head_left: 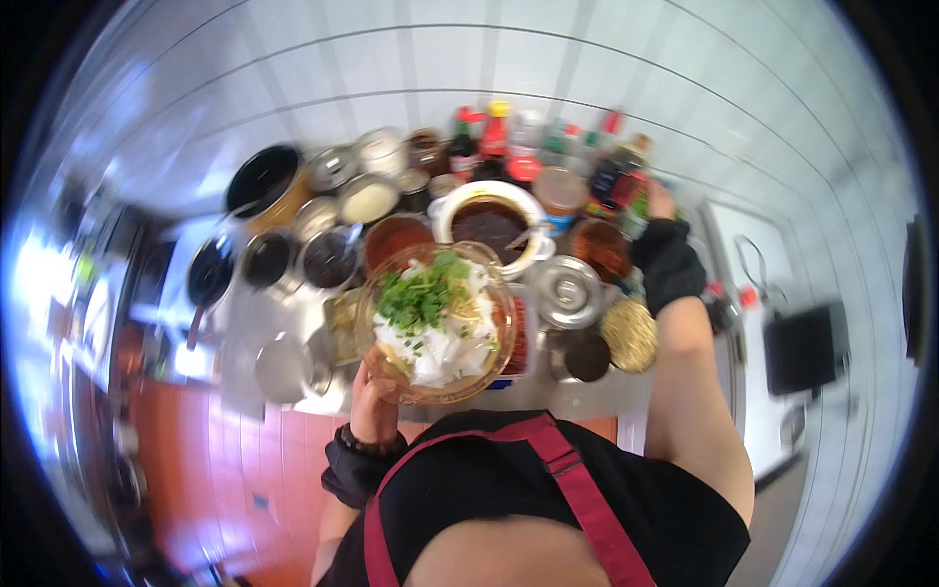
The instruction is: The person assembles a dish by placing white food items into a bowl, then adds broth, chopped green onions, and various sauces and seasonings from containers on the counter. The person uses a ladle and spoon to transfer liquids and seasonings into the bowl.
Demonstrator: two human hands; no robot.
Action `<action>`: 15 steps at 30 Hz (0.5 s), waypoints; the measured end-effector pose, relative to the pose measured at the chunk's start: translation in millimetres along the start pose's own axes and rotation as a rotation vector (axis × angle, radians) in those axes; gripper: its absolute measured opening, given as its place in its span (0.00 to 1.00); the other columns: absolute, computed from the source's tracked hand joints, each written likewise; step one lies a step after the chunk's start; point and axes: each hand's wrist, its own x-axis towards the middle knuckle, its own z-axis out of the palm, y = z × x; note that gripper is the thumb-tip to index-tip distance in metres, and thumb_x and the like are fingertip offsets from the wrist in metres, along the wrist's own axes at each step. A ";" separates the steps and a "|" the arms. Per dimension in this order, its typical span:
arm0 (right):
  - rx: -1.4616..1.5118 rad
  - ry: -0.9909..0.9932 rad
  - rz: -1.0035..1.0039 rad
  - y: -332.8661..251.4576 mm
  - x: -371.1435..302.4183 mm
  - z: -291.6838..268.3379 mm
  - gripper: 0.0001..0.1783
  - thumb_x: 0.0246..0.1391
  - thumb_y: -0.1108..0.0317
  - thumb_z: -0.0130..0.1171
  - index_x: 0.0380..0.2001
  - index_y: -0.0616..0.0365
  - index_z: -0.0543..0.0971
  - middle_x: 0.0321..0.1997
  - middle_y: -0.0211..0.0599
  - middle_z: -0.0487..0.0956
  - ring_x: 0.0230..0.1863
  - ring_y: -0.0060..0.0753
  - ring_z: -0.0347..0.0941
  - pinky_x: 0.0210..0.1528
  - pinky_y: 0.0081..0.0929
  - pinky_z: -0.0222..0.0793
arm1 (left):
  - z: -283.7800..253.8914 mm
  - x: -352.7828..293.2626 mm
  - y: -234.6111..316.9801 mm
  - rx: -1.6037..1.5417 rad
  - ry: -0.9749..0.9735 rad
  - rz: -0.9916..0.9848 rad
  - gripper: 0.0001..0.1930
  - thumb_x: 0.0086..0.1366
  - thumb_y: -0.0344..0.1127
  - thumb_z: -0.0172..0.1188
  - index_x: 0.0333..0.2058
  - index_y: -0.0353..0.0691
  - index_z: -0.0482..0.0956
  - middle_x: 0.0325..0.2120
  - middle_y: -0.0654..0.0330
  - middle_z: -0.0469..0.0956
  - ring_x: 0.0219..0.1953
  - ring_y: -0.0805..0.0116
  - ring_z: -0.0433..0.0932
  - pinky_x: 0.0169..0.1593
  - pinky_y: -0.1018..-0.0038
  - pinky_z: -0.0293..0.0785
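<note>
My left hand [377, 403] grips the lower left side of an amber-tinted clear bowl [452, 394], held above the counter's front. White noodle-like strips [445, 357] fill the bowl, topped with chopped green herbs [421, 295] and pale yellowish shreds [475, 311]. At the back right, my right hand [662, 201] is stretched out beside a dark bottle [608, 186] and some green leaves [638, 208]. Its fingers are blurred and partly hidden, so whether they hold anything does not show.
Behind the bowl stands a white two-handled pot [452, 196] of dark liquid. Several sauce bottles [494, 135] line the tiled wall. A lidded steel pot [569, 292], a container of tan grains or seeds [629, 336] and a red-brown condiment [601, 250] sit rightward; dark-filled pots [266, 181] crowd the left.
</note>
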 end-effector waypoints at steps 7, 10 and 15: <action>2.501 -0.693 0.151 -32.7 21.3 59.0 0.40 0.59 0.37 0.29 0.42 0.64 0.76 0.37 0.42 0.79 0.38 0.38 0.75 0.38 0.37 0.73 | -14.1 -49.8 25.4 -0.080 0.416 0.193 0.22 0.53 0.29 0.49 0.50 0.39 0.67 0.47 0.63 0.69 0.50 0.67 0.67 0.54 0.69 0.64; 1.848 -0.054 1.021 -74.9 33.0 54.4 0.40 0.59 0.37 0.28 0.44 0.64 0.75 0.38 0.43 0.79 0.40 0.40 0.75 0.41 0.38 0.72 | -14.8 -64.0 29.8 0.011 0.550 0.348 0.31 0.54 0.33 0.49 0.59 0.36 0.56 0.53 0.57 0.65 0.54 0.63 0.66 0.59 0.63 0.63; 1.950 0.076 1.072 -104.0 43.4 -3.9 0.40 0.60 0.38 0.26 0.46 0.65 0.74 0.41 0.46 0.78 0.44 0.42 0.74 0.45 0.40 0.71 | -15.8 -66.1 56.8 0.116 0.644 0.418 0.30 0.57 0.36 0.47 0.59 0.36 0.55 0.53 0.55 0.66 0.51 0.62 0.70 0.49 0.63 0.75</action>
